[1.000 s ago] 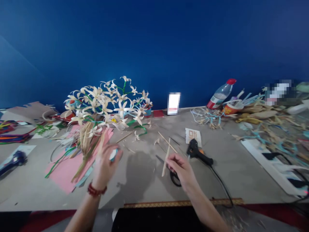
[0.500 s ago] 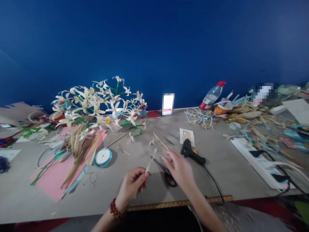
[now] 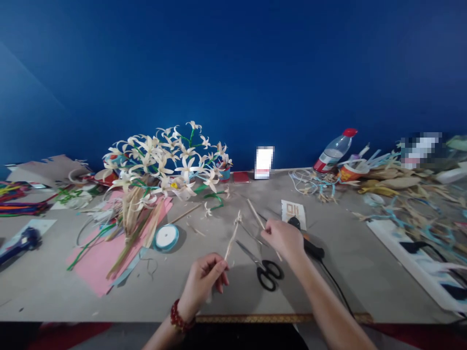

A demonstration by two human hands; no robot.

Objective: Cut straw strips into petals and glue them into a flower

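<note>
In my left hand (image 3: 208, 274), a thin pale strip of dried husk (image 3: 232, 237) is pinched between thumb and forefinger, its tip pointing up and away. My right hand (image 3: 286, 239) is closed on a slim wooden stick (image 3: 254, 213), which slants past the fingertips and shows again below them. Scissors (image 3: 269, 277) with black handles lie between the two hands, blades toward the wall. Partly hidden by my right hand, a black glue gun (image 3: 314, 250) rests on the table near a white patterned packet (image 3: 293, 209).
White handmade flowers (image 3: 164, 163) on green stems stand at the back left. Nearby lie a ribbon spool (image 3: 166, 237) and pink paper (image 3: 85, 265). To the right are a tilted bottle (image 3: 333, 151), a heap of husks (image 3: 390, 180) and a white power strip (image 3: 412, 265).
My right hand has closed on the wooden stick that lay on the table. The scissors are now uncovered. The whole view has shifted, with things appearing further right.
</note>
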